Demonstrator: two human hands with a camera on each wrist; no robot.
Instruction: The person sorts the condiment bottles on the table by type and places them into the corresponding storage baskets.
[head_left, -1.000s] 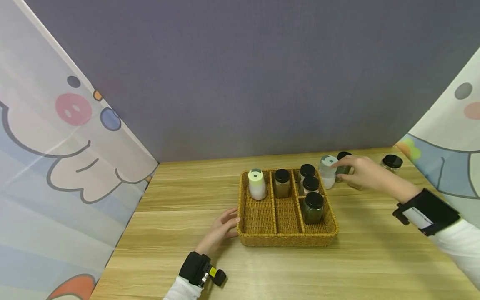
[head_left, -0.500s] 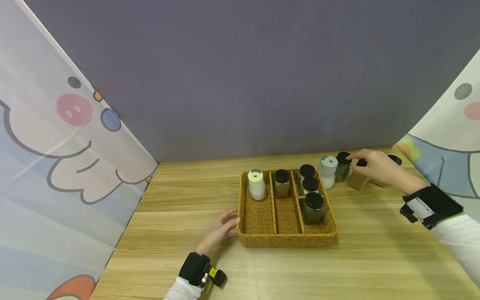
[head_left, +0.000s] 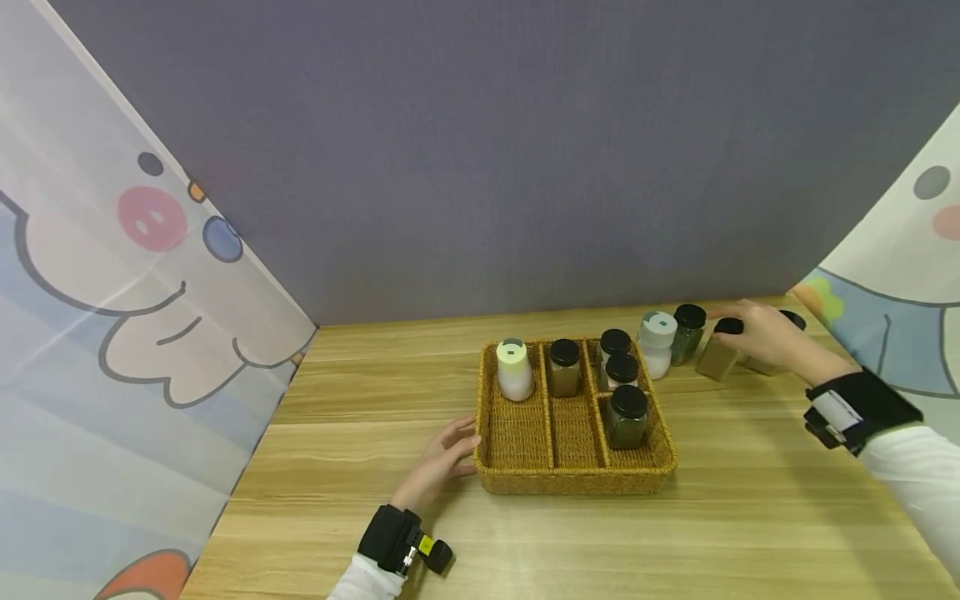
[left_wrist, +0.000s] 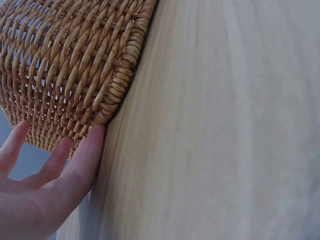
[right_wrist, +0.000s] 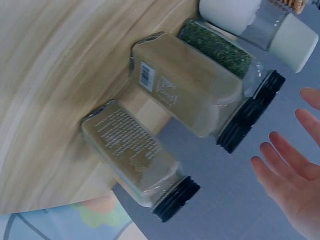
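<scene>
My left hand [head_left: 438, 462] rests its outstretched fingertips against the left wall of a wicker basket [head_left: 577, 482]; the left wrist view shows them at the basket's [left_wrist: 75, 65] woven side, low by the table. My right hand [head_left: 768, 333] hovers beside the lid of a spice jar of brown powder [head_left: 717, 360]. In the right wrist view its fingers [right_wrist: 280, 160] are spread and hold nothing, apart from that black lid. A jar of green flakes [head_left: 686, 337] and a white-capped shaker [head_left: 657, 343] stand to its left. Partly behind the hand is another brown powder jar [right_wrist: 132, 152].
Dividers split the basket. It holds a yellow-capped shaker [head_left: 514, 371] at left, a brown powder jar [head_left: 564, 368] in the middle, and several black-lidded jars at right, one with dark green contents [head_left: 627, 419]. A grey wall panel [head_left: 525, 167] rises behind the wooden table [head_left: 345, 417].
My right hand has moved right, from the white-capped shaker to the brown powder jar, and the shaker stands where it was. My left hand and the basket have stayed put.
</scene>
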